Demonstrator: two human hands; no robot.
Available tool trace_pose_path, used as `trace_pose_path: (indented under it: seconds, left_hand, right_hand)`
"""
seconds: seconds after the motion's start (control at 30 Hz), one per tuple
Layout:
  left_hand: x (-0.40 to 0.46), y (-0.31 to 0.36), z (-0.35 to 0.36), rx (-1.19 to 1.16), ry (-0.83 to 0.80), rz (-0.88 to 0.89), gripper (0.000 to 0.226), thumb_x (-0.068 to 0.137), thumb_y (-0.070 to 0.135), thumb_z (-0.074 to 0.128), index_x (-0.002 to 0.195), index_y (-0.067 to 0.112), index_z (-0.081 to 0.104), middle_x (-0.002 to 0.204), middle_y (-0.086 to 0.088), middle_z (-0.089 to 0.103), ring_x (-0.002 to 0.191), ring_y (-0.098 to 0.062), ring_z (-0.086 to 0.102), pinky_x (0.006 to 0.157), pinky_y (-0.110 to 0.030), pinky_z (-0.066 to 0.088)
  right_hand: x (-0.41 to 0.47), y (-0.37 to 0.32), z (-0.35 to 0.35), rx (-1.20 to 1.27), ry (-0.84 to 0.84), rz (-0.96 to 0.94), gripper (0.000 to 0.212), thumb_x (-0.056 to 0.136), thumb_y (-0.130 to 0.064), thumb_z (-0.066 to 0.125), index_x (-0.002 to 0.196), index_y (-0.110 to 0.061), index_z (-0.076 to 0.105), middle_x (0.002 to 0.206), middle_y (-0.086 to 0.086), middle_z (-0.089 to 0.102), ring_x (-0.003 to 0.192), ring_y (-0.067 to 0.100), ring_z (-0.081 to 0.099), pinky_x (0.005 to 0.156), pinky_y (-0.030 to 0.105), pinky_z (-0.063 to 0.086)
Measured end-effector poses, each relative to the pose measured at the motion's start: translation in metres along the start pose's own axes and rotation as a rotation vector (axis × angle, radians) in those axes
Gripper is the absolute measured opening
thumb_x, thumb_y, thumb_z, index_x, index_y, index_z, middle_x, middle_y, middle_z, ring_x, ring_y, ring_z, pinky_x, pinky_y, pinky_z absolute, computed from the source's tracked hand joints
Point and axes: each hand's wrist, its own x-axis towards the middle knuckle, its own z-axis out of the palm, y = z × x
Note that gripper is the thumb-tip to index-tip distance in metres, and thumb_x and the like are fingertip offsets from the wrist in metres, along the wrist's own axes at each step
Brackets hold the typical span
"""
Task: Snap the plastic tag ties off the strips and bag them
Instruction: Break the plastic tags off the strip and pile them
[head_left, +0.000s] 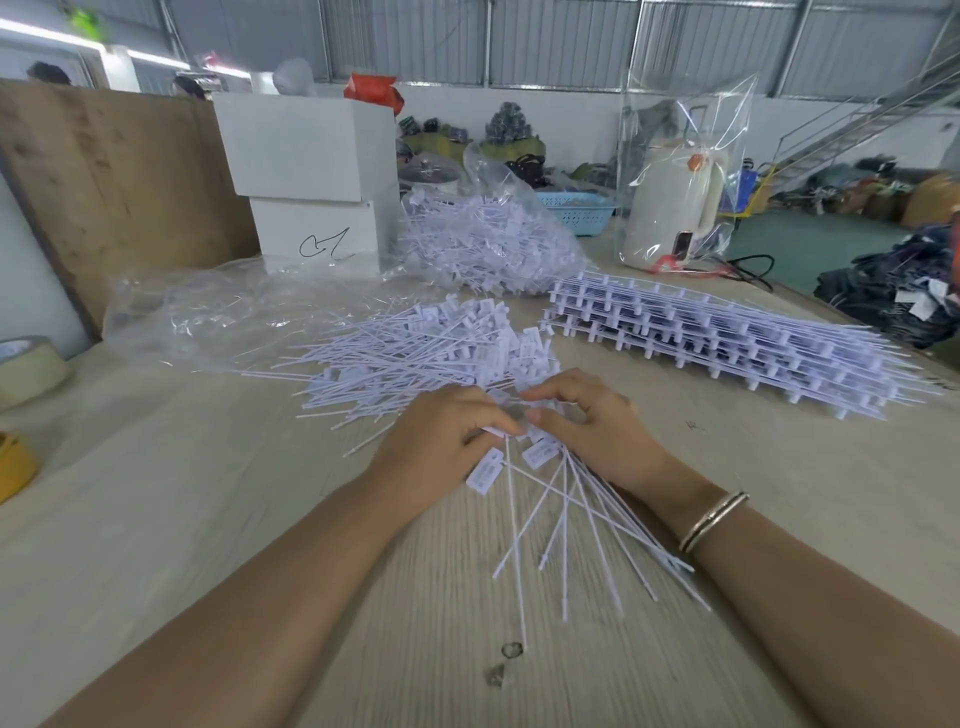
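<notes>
My left hand (441, 441) and my right hand (587, 431) meet at the table's middle, both pinching the head ends of a bunch of white tag ties (566, 525) whose thin tails fan out toward me. Just beyond my fingers lies a loose pile of separated ties (426, 353). A stack of uncut tie strips (717, 338) sits to the right. Farther back, a clear bag filled with ties (488, 244) rests on the table. An empty clear bag (208, 312) lies flat at the left.
Two stacked white boxes (311, 182) stand at the back left beside a wooden board (104, 182). Tape rolls (26, 369) sit at the left edge. A white kettle in clear plastic (675, 202) and a blue basket (576, 208) stand behind.
</notes>
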Motion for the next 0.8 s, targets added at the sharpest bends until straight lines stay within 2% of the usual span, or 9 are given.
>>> trace_pose_path:
  seconds: [0.1, 0.23, 0.3, 0.4, 0.47, 0.53, 0.63, 0.7, 0.8]
  left_hand:
    - [0.003, 0.001, 0.004, 0.204, 0.064, -0.066, 0.022, 0.084, 0.016, 0.067, 0.101, 0.028, 0.073, 0.100, 0.006, 0.062, 0.095, -0.016, 0.057, 0.085, -0.034, 0.038]
    - [0.003, -0.002, 0.003, 0.315, 0.071, -0.249, 0.042, 0.080, 0.029, 0.071, 0.120, 0.030, 0.057, 0.113, 0.006, 0.049, 0.107, -0.014, 0.049, 0.090, -0.033, 0.039]
    - [0.002, 0.001, -0.003, 0.306, 0.111, -0.312, 0.037, 0.077, 0.033, 0.072, 0.106, 0.030, 0.050, 0.100, 0.009, 0.052, 0.094, -0.016, 0.055, 0.073, -0.034, 0.043]
    - [0.002, 0.010, -0.014, 0.383, 0.044, -0.484, 0.028, 0.077, 0.042, 0.064, 0.080, 0.029, 0.040, 0.072, 0.011, 0.050, 0.064, -0.012, 0.050, 0.051, -0.026, 0.030]
    - [0.000, 0.014, -0.019, 0.432, -0.053, -0.537, 0.022, 0.077, 0.040, 0.056, 0.070, 0.023, 0.045, 0.066, 0.007, 0.053, 0.061, -0.012, 0.050, 0.051, -0.024, 0.030]
    - [-0.003, 0.019, -0.023, 0.455, -0.140, -0.555, 0.032, 0.081, 0.044, 0.048, 0.061, 0.018, 0.048, 0.061, 0.005, 0.054, 0.060, -0.013, 0.052, 0.052, -0.023, 0.032]
    - [-0.006, 0.031, -0.022, 0.453, -0.314, -0.559, 0.058, 0.088, 0.063, 0.030, 0.057, 0.017, 0.046, 0.056, 0.002, 0.049, 0.056, -0.013, 0.050, 0.054, -0.023, 0.033]
    - [-0.007, 0.039, -0.013, 0.446, -0.371, -0.536, 0.065, 0.086, 0.072, 0.024, 0.063, 0.017, 0.050, 0.057, 0.001, 0.050, 0.056, -0.013, 0.050, 0.055, -0.024, 0.035]
    - [-0.008, 0.043, -0.005, 0.429, -0.321, -0.518, 0.061, 0.082, 0.076, 0.030, 0.067, 0.021, 0.053, 0.059, 0.006, 0.051, 0.058, -0.012, 0.050, 0.056, -0.025, 0.037]
  right_hand:
    - [0.000, 0.000, 0.000, -0.088, 0.027, 0.035, 0.028, 0.085, -0.043, 0.061, 0.112, -0.034, 0.063, 0.107, -0.013, 0.055, 0.108, 0.009, 0.050, 0.101, 0.038, 0.028]
    - [0.001, -0.003, -0.004, 0.001, 0.185, 0.066, 0.022, 0.090, -0.038, 0.054, 0.109, -0.029, 0.063, 0.098, -0.012, 0.059, 0.091, 0.010, 0.056, 0.095, 0.041, 0.040]
    - [-0.001, -0.001, -0.011, 0.078, 0.230, 0.104, 0.014, 0.093, -0.032, 0.052, 0.099, -0.026, 0.063, 0.088, -0.008, 0.064, 0.079, 0.014, 0.061, 0.078, 0.033, 0.051]
    - [-0.003, 0.003, -0.027, -0.018, 0.261, 0.160, 0.026, 0.095, -0.027, 0.049, 0.073, -0.022, 0.062, 0.063, -0.013, 0.061, 0.058, 0.017, 0.057, 0.054, 0.021, 0.043]
    - [-0.005, 0.003, -0.040, -0.137, 0.164, 0.257, 0.041, 0.095, -0.031, 0.049, 0.058, -0.020, 0.063, 0.049, -0.010, 0.058, 0.049, 0.015, 0.055, 0.053, 0.026, 0.043]
    - [-0.008, 0.002, -0.053, -0.236, -0.015, 0.363, 0.050, 0.093, -0.034, 0.048, 0.048, -0.019, 0.065, 0.042, -0.007, 0.058, 0.040, 0.006, 0.053, 0.052, 0.024, 0.043]
    - [-0.013, -0.003, -0.055, -0.261, -0.277, 0.418, 0.045, 0.091, -0.025, 0.049, 0.050, -0.017, 0.066, 0.052, -0.004, 0.065, 0.055, 0.009, 0.061, 0.065, 0.026, 0.045]
    - [-0.015, -0.011, -0.046, -0.203, -0.319, 0.408, 0.040, 0.090, -0.020, 0.051, 0.052, -0.016, 0.063, 0.054, -0.005, 0.062, 0.053, 0.008, 0.056, 0.061, 0.021, 0.041]
    - [-0.017, -0.029, -0.030, -0.130, -0.346, 0.352, 0.046, 0.088, -0.018, 0.052, 0.043, -0.022, 0.054, 0.040, -0.013, 0.047, 0.038, -0.002, 0.040, 0.051, 0.018, 0.032]
